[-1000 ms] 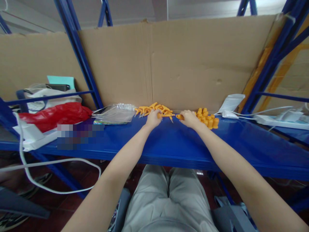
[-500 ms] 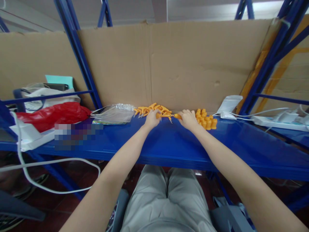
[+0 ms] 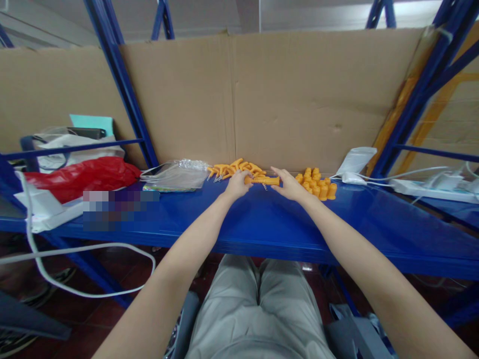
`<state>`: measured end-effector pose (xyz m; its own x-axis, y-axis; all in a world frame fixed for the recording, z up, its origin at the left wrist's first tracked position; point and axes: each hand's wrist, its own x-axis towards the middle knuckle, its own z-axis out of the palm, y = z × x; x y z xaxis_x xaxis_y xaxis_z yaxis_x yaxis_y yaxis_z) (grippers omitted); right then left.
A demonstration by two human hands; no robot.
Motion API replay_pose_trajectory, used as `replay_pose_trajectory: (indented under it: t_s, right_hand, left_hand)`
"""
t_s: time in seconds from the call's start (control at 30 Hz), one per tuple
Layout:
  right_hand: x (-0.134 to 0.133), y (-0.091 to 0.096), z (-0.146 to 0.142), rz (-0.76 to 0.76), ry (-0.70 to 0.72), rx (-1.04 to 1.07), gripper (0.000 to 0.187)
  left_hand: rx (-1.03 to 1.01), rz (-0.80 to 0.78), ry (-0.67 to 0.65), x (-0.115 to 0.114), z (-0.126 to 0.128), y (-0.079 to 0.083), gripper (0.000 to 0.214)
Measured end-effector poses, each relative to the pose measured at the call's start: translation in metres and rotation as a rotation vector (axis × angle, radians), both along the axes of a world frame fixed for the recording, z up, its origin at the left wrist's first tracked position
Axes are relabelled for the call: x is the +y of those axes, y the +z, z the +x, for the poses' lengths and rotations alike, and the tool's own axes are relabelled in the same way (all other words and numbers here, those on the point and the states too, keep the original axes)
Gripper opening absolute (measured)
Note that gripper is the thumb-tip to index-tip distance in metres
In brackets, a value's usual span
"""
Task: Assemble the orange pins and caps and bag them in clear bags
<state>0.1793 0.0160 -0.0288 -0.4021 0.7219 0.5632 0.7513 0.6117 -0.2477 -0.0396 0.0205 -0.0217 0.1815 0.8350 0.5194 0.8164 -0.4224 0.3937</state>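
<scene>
The left hand has its grip closed on the left end of a slim orange plastic rod-shaped piece, which lies along the back of the blue metal shelf, close to the brown cardboard backing. The right hand is just beside the piece's right end, its grip spread apart and holding nothing. A heap of orange plastic angled pieces sits behind the left hand; a cluster of short orange plastic caps stands just right of the right hand. A clear plastic bag lies further left
</scene>
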Motion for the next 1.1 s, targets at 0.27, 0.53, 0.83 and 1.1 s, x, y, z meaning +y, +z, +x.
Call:
replay_pose_trajectory:
  t_s: [0.27, 0.53, 0.83, 1.1]
  right_hand:
    - [0.006, -0.004, 0.005, -0.199, 0.058, 0.435, 0.033]
    - [-0.011, 0.007, -0.003, -0.462, -0.05, 0.643, 0.022]
    - [-0.01, 0.007, -0.003, -0.516, -0.029, 0.663, 0.02]
    - [-0.012, 0.009, -0.001, -0.573, 0.018, 0.685, 0.011]
  left_hand:
    - [0.006, 0.011, 0.024, 0.008, -0.003, -0.002, 0.026]
    - [-0.007, 0.048, -0.016, 0.013, -0.004, -0.005, 0.027]
    - [-0.058, 0.103, -0.069, 0.026, -0.009, -0.015, 0.025]
    - [-0.132, 0.152, -0.083, 0.025, -0.006, -0.015, 0.025]
